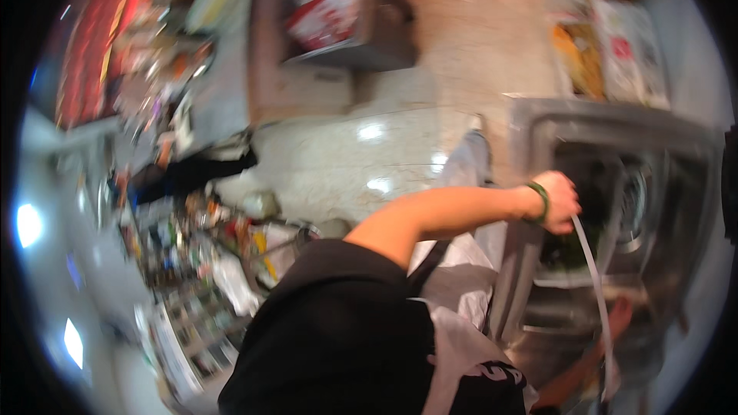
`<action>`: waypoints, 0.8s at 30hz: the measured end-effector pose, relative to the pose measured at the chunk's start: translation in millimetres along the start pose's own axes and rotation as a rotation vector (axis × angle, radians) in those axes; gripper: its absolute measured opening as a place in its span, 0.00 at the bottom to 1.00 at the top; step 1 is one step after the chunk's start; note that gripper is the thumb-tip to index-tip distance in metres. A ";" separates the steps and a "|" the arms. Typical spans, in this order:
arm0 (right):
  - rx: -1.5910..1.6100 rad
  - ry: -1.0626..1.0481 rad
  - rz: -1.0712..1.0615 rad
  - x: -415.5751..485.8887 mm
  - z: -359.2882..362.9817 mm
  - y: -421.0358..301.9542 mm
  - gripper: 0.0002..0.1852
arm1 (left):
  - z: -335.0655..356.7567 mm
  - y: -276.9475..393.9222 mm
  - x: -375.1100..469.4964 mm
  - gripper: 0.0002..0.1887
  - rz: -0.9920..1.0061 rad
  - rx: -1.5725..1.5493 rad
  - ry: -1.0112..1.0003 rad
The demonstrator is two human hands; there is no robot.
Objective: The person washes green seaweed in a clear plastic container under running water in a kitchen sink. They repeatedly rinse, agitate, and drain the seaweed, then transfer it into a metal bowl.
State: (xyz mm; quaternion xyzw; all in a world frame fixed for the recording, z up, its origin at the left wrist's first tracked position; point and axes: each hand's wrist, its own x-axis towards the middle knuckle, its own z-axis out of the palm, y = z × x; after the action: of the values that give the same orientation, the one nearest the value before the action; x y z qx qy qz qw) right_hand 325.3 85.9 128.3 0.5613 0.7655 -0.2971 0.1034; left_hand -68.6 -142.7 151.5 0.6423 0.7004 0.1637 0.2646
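Note:
My left hand [556, 202], with a green band at its wrist, is closed over a stainless steel sink [522, 127]. From its fingers a long, thin, pale strip or pipe [595, 282] runs down past my right forearm; blur hides which it is. My right hand [620, 317] is over the near end of the sink, apart from the left, and its fingers are too blurred to read. Dark green matter [568, 256], perhaps leaves, lies in the basin beside a round metal drain fitting [633, 207].
Packages [628, 52] stand past the sink's far end. A grey bin or box [375, 52] holding a red and white bag [328, 17] stands on the shiny tiled floor [323, 150]. A person in dark clothes [184, 176] works at a cluttered counter on the left. Crowded shelves [196, 323] stand lower left.

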 end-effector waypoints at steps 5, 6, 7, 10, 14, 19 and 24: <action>-0.241 0.384 -0.041 -33.9 10.7 -40.2 0.14 | -13.5 0.3 -0.1 0.17 0.028 0.066 -0.072; -0.293 0.441 -0.032 -34.7 11.2 -50.6 0.12 | -14.3 0.0 1.3 0.16 0.043 0.035 -0.038; -0.285 0.442 -0.044 -38.4 9.1 -59.1 0.11 | -14.2 0.4 2.2 0.15 0.037 0.073 -0.027; -0.199 0.409 0.093 -39.4 5.6 -82.7 0.09 | -11.1 0.5 7.3 0.12 0.060 0.082 0.020; -0.043 0.457 0.096 -39.0 -0.1 -95.8 0.08 | -8.2 2.0 11.8 0.08 0.059 0.069 0.030; 0.061 0.524 0.079 -40.5 0.2 -95.0 0.07 | -8.2 4.4 12.9 0.06 0.063 0.077 0.019; 0.132 0.613 0.062 -42.2 3.4 -94.8 0.05 | -6.9 7.0 14.9 0.05 0.053 0.067 0.041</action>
State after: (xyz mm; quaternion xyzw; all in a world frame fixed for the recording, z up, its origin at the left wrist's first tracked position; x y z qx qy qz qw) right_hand 252.1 32.0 178.5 0.6533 0.7226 -0.1597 -0.1599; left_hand -67.4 -126.3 158.6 0.6658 0.6934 0.1602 0.2240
